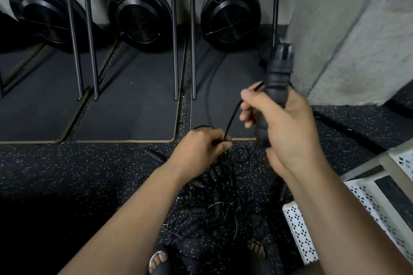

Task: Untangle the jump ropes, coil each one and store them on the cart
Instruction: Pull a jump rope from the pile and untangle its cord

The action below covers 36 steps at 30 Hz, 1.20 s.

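Observation:
My right hand (283,123) grips a black jump rope handle (277,78), held upright at mid right. Its thin black cord (231,120) runs down and left to my left hand (201,147), which pinches the cord just above the floor. Below my hands lies a tangled pile of black jump ropes (212,198) with ribbed handles and thin cords on the speckled rubber floor. The white perforated cart (377,203) stands at the lower right, only its corner and shelves in view.
Three black rowing-machine fans (140,15) stand along the back wall on dark mats, with metal rails between them. A concrete pillar (353,35) rises at the right. My sandalled feet (158,259) are at the bottom edge beside the pile.

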{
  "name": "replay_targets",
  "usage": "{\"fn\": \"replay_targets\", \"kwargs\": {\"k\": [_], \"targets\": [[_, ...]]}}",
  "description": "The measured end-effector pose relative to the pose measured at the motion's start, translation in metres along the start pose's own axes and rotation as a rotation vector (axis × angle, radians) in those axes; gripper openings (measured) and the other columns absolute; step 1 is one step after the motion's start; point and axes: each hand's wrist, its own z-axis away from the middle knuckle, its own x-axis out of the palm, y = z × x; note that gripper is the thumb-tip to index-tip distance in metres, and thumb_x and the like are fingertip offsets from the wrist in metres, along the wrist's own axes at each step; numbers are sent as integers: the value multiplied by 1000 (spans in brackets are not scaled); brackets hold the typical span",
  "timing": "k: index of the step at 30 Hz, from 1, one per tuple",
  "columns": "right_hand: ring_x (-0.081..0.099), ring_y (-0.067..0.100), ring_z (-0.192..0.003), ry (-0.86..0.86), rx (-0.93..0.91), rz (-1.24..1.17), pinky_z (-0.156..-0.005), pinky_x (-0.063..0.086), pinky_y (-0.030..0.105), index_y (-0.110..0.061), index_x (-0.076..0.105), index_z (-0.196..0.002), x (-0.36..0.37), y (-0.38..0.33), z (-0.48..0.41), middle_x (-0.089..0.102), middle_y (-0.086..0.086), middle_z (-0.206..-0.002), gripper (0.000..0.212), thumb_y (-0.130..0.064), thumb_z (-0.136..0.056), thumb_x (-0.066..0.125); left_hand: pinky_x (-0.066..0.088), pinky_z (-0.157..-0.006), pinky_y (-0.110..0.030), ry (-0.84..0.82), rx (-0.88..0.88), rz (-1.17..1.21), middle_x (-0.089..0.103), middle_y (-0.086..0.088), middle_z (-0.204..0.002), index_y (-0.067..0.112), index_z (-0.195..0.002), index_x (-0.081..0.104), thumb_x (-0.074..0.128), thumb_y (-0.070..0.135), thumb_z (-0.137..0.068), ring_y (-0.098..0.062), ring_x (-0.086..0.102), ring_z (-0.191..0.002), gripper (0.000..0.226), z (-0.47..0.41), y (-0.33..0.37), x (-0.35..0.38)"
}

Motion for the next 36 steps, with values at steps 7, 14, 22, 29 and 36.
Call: {"fn": "replay_targets", "kwargs": {"k": [7, 14, 22, 29, 36], "targets": [[62, 18, -66, -59, 102, -33, -56, 48, 26, -9, 71, -101, -4, 9, -5, 72, 9, -83, 3, -11, -99, 72, 44, -70, -22, 45, 52, 24, 65, 9, -81, 16, -100, 76, 68, 34, -104, -6, 56, -75, 21, -1, 6, 1], [65, 15, -62, -116, 224, 409, -60, 53, 32, -10, 73, -101, -2, 48, -10, 76, 5, -74, 9, -11, -94, 78, 47, -69, -29, 109, 109, 21, 66, 9, -82, 29, -92, 66, 53, 33, -106, -9, 58, -72, 19, 0, 11, -7], [69, 16, -63, -80, 131, 421, -61, 54, 31, -12, 72, -93, 1, 41, -7, 78, 4, -75, 6, -10, -93, 78, 52, -73, -34, 89, 77, -10, 68, 12, -86, 40, -96, 59, 72, 22, -98, -10, 63, -79, 22, 1, 11, -6], [61, 16, -61, -47, 10, 0, -54, 50, 25, -7, 68, -94, 0, 2, 1, 69, 5, -72, 7, -2, -96, 73, 54, -81, -29, 89, 54, 52, 75, 10, -94, 24, -109, 72, 69, 38, -104, -7, 67, -87, 15, -1, 13, -5], [56, 17, -61, 11, 21, -64, -54, 46, 28, -10, 71, -99, -10, 10, -12, 67, 4, -75, 3, -11, -98, 74, 55, -79, -39, 9, 43, 18, 76, 4, -89, 17, -103, 72, 53, 49, -107, -17, 71, -85, 37, -3, 8, 1]]}}
